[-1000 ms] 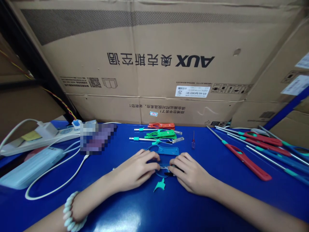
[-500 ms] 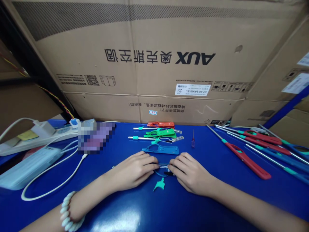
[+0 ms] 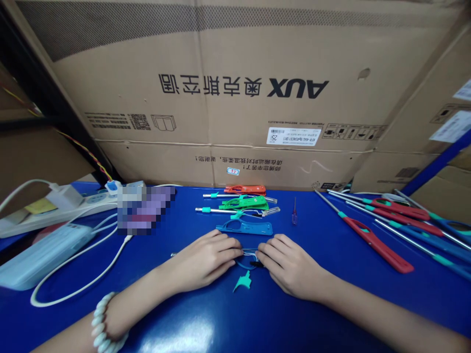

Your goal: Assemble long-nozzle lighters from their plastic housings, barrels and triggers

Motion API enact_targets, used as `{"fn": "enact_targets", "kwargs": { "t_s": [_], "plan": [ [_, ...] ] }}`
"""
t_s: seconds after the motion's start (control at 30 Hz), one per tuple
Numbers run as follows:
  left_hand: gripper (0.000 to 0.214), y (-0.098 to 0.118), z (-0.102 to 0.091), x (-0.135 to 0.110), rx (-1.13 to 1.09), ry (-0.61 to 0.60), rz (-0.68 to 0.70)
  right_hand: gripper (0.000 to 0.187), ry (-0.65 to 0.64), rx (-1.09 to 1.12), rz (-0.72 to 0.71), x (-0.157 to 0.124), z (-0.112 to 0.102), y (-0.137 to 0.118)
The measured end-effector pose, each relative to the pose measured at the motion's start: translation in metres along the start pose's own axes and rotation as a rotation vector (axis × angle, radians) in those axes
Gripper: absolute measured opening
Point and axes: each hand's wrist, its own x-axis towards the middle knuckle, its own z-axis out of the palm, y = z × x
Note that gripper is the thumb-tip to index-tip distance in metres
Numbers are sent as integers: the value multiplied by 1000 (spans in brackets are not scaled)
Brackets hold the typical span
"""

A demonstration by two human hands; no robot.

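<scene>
Between my hands lies an opened blue lighter shell [image 3: 246, 265] with white wires and a black part showing in it; most of it is hidden under my fingers. My left hand [image 3: 211, 257] is closed on its left end, and a metal tube tip [image 3: 173, 254] pokes out beyond that hand. On the right end, my right hand [image 3: 289, 264] is closed beside the black part. Just below sits a loose teal trigger [image 3: 243, 281]. Another blue shell half [image 3: 253, 227] rests above the hands.
Green [image 3: 253, 202] and orange [image 3: 253, 189] shell halves, metal tubes and clear fuel tanks lie at the back, near a small screwdriver [image 3: 294, 217]. Several long lighters [image 3: 379, 242] lie right. A power bank [image 3: 47, 255] and white cable [image 3: 77, 298] are left. Cardboard [image 3: 235, 113] stands behind.
</scene>
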Motion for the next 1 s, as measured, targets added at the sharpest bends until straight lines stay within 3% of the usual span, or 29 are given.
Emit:
{"fn": "enact_targets", "kwargs": {
  "t_s": [1.0],
  "plan": [
    [28,2,0,1,-13,-22,-36,27,-35,-47,-3,1,0,-3]
  ]
}}
